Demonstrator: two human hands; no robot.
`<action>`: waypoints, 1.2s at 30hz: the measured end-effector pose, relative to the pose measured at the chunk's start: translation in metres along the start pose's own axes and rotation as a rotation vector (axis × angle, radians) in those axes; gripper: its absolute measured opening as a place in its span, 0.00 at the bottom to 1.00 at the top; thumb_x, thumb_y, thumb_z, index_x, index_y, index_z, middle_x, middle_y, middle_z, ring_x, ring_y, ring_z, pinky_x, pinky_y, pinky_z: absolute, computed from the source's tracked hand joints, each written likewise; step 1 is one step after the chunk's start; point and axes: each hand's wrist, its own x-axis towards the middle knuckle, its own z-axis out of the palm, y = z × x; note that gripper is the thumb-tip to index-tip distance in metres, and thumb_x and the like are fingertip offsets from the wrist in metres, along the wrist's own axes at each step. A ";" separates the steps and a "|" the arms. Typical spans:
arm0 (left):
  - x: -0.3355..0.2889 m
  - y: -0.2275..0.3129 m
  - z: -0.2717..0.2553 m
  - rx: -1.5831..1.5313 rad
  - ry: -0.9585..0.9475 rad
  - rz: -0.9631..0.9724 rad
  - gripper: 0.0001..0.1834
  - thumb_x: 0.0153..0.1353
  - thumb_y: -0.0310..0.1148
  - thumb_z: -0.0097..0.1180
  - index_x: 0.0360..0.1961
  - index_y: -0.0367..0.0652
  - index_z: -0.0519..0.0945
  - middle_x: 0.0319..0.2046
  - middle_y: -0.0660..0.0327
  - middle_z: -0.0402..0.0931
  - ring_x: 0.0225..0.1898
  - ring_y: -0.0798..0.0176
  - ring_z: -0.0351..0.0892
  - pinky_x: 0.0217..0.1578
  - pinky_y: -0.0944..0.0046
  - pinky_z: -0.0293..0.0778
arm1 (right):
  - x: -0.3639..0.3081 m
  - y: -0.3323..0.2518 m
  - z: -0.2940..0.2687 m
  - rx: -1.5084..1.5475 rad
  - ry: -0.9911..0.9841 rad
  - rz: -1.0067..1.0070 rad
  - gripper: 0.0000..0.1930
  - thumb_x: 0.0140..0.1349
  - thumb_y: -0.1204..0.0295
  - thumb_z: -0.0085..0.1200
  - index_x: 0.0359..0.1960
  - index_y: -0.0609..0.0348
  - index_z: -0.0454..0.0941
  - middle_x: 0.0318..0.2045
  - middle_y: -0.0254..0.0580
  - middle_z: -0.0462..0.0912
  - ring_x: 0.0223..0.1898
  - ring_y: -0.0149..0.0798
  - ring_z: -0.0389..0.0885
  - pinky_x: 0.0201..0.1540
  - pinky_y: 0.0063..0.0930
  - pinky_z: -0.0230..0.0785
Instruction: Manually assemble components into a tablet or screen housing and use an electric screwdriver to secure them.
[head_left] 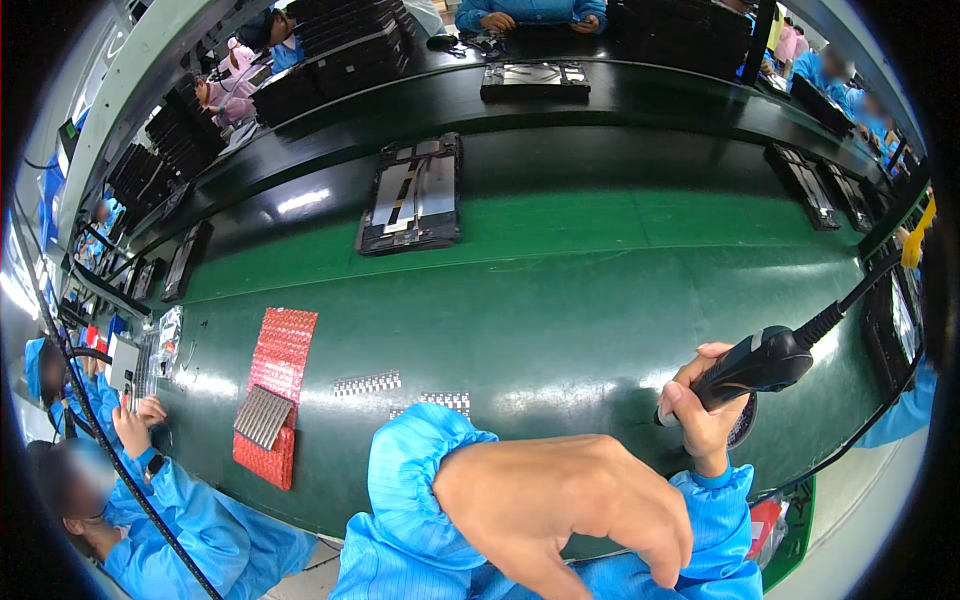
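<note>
My right hand (702, 408) is wrapped around a black corded electric screwdriver (765, 365), its narrow end pointing down and to the left. A thick cable runs from its other end up to the right. Partly hidden behind that hand is a small round container (742, 425) with a dark rim. My left hand (575, 500) is raised in the near foreground, back of the hand up. Its fingers are bent, the thumb is apart from them, and nothing shows in it. Beyond the left sleeve lie two strips of small black-and-white pieces (367, 383) on the green table mat (540, 310).
Left of the strips lies red bubble wrap (284, 345) with a ribbed grey block (263, 417) on it. An opened flat electronic device (412, 195) lies on the far side. A co-worker in blue (200, 520) sits at left. A green bin (795, 530) stands below the right edge.
</note>
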 end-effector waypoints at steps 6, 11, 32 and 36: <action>0.004 0.014 -0.001 -0.414 0.017 -0.257 0.27 0.44 0.45 0.71 0.38 0.34 0.80 0.41 0.50 0.79 0.40 0.51 0.80 0.37 0.60 0.76 | 0.000 -0.001 0.000 0.012 -0.007 0.004 0.24 0.49 0.82 0.56 0.48 0.62 0.61 0.17 0.39 0.71 0.16 0.31 0.72 0.22 0.23 0.69; -0.002 -0.026 0.011 0.226 0.104 0.263 0.28 0.41 0.45 0.73 0.38 0.34 0.80 0.41 0.50 0.79 0.40 0.52 0.81 0.37 0.60 0.76 | 0.000 0.000 -0.001 0.010 -0.012 -0.004 0.24 0.49 0.82 0.56 0.48 0.63 0.61 0.17 0.39 0.71 0.16 0.31 0.72 0.22 0.24 0.69; 0.007 -0.002 -0.005 -0.222 0.075 0.059 0.29 0.40 0.46 0.73 0.38 0.34 0.80 0.40 0.50 0.79 0.40 0.53 0.80 0.39 0.61 0.75 | 0.001 -0.002 -0.001 0.023 -0.002 0.011 0.24 0.50 0.81 0.57 0.48 0.62 0.61 0.17 0.40 0.72 0.16 0.32 0.72 0.21 0.24 0.69; 0.007 -0.004 -0.005 -0.155 0.146 0.024 0.29 0.40 0.45 0.74 0.38 0.35 0.80 0.40 0.50 0.79 0.40 0.54 0.81 0.40 0.61 0.76 | 0.001 0.000 -0.003 -0.003 -0.013 0.005 0.24 0.50 0.82 0.57 0.48 0.63 0.61 0.17 0.40 0.72 0.16 0.32 0.72 0.21 0.23 0.69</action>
